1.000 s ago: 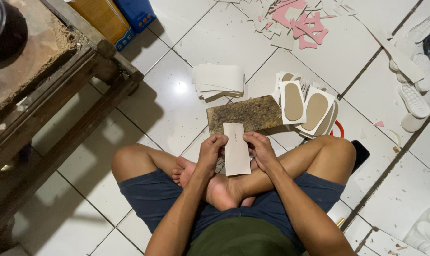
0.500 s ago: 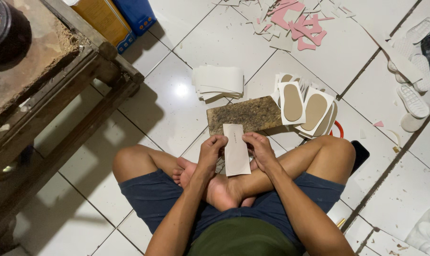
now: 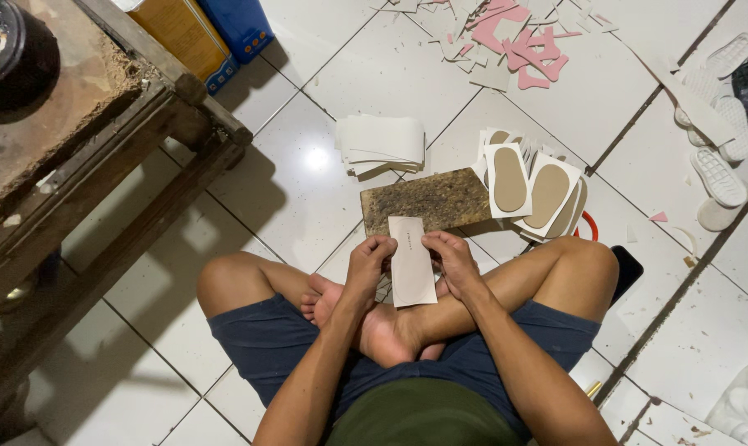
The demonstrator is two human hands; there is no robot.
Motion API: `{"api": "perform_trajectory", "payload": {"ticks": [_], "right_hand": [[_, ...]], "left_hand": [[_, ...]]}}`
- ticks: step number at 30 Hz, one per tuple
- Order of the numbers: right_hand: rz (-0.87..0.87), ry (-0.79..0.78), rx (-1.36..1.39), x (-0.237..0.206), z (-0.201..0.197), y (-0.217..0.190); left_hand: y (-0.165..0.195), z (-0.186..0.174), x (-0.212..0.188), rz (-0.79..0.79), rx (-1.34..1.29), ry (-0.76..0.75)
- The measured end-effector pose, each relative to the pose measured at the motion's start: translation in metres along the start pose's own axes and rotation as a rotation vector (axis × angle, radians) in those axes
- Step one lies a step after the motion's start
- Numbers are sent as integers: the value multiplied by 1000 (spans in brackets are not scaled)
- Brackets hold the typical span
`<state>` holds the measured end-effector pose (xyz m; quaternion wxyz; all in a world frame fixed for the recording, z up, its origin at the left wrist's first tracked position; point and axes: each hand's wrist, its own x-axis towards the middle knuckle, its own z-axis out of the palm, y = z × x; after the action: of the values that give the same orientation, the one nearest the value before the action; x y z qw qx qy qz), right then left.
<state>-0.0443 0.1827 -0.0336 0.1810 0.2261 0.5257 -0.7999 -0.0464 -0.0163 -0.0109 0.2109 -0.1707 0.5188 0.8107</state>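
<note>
Sitting cross-legged on the white tiled floor (image 3: 308, 198), the person holds a pale rectangular sheet (image 3: 412, 263) upright between both hands. The left hand (image 3: 369, 258) pinches its left edge, fingers curled closed on it; the right hand (image 3: 452, 258) grips the right edge the same way. Just beyond the sheet lies a worn brown board (image 3: 428, 198). Touching the board's right end sits a stack of white cards with tan sole shapes (image 3: 532, 188). A pile of plain pale sheets (image 3: 381, 142) rests near the board's far left corner.
</note>
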Motion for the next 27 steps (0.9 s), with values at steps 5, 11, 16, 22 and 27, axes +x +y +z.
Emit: {"api": "perform_trajectory", "payload": {"ticks": [5,11,16,22,27], "right_hand": [[4,-7,19,0,1,0],[1,27,-37,3,1,0],[-10,10,-51,3,1,0],[-6,17,-90,-1,2,-5],[-3,25,-102,-1,4,-4]], "left_hand": [[1,0,0,-4,36,14],[-1,-1,2,-10,33,9],[0,0,2,3,29,6],[3,2,0,-16,43,6],[2,1,0,-20,35,3]]}}
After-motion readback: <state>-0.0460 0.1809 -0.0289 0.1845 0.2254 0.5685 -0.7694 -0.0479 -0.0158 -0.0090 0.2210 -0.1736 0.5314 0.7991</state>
